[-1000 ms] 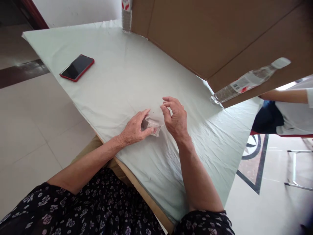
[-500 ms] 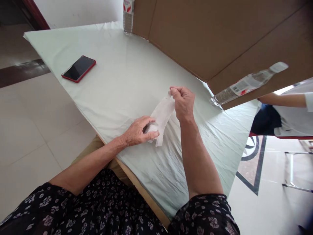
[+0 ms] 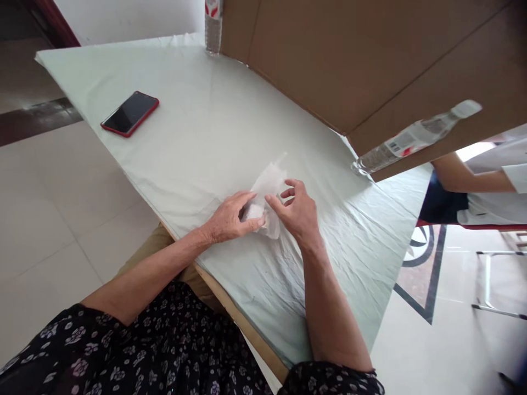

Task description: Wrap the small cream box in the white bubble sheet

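Observation:
A thin, translucent white sheet (image 3: 269, 178) lies crumpled on the pale green tablecloth, one narrow strip pointing away from me. Thumb and fingers of my left hand (image 3: 231, 219) curve around a small white bundle (image 3: 255, 211) at the sheet's near end. What is inside the bundle cannot be made out. My right hand (image 3: 297, 211) is just to the right of the sheet, its fingers apart and its thumb close to the sheet's edge, with nothing gripped.
A phone with a red case (image 3: 130, 114) lies at the left of the table (image 3: 185, 120). A large cardboard panel (image 3: 329, 66) stands at the back, with an upright bottle (image 3: 213, 33) and a leaning bottle (image 3: 415, 137) against it. At the right, a person's arm (image 3: 473, 175) shows.
My right hand has let go of the sheet's far end and moved nearer to me, its fingers opening. The sheet has sunk and folded. My left hand stays around the bundle.

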Tool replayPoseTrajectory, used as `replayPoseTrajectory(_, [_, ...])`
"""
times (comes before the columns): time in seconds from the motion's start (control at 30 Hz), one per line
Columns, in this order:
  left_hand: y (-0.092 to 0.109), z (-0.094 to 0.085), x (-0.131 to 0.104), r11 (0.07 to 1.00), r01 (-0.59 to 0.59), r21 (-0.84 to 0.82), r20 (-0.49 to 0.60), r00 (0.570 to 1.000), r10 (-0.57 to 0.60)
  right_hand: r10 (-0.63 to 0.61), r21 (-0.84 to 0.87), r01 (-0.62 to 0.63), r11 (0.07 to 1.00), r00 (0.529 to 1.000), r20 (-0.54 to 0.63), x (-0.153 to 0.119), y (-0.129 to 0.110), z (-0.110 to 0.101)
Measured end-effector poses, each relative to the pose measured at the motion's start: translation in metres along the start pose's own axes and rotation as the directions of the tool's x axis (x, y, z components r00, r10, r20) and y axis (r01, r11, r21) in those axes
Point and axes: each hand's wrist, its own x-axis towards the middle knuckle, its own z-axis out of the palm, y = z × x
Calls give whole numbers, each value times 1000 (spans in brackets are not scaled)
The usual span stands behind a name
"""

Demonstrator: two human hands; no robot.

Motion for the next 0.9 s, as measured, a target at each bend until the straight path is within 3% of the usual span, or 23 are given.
replayPoseTrajectory(0.13, [-6, 3, -1, 995, 1, 97, -85, 996, 7, 7, 78, -11, 997, 998, 58, 8, 16, 4])
replayPoseTrajectory(0.23, [-8, 3, -1, 991, 15, 134, -145, 989, 5, 13, 147, -20, 989, 999, 49, 8, 15, -1])
replayPoseTrajectory(0.47, [-12, 2, 3, 993, 38, 115, -273, 962, -5, 1, -40, 4, 999, 993, 115, -1, 1, -7])
replayPoseTrajectory(0.57, [-14, -2, 3, 986, 97, 134, -357, 933, -43, -39, 52, 35, 998, 997, 62, 3, 13, -1])
replayPoseTrajectory(0.7, [-21, -11, 5, 955, 209, 210, -496, 864, -80, 2, 211, 3, 978, 1000, -25, 13, 34, 4])
replayPoseTrajectory(0.9, [-36, -11, 10, 924, 290, 251, -571, 815, -101, 39, -17, -42, 999, 989, -143, 16, 44, 4])
